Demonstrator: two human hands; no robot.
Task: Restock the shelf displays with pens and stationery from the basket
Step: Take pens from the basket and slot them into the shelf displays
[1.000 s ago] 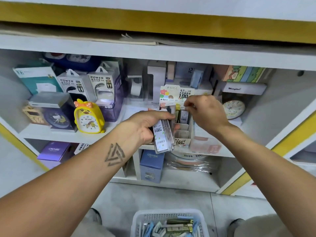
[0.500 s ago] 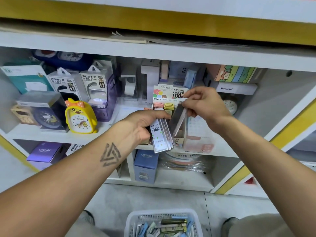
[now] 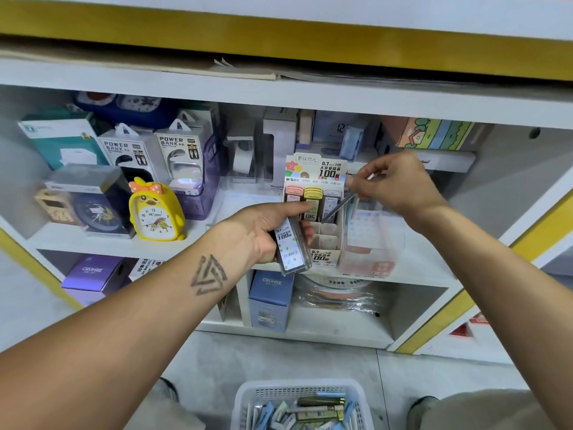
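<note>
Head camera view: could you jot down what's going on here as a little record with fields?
Left hand: grips a stack of lead refill cases
Right hand: pinches one slim case, tilted over the display box
Display box: on the middle shelf, pink and yellow cases in its back row, front slots look unfilled
Basket: on the floor below, holds more stationery
Nearby: yellow duck clock to the left
</note>
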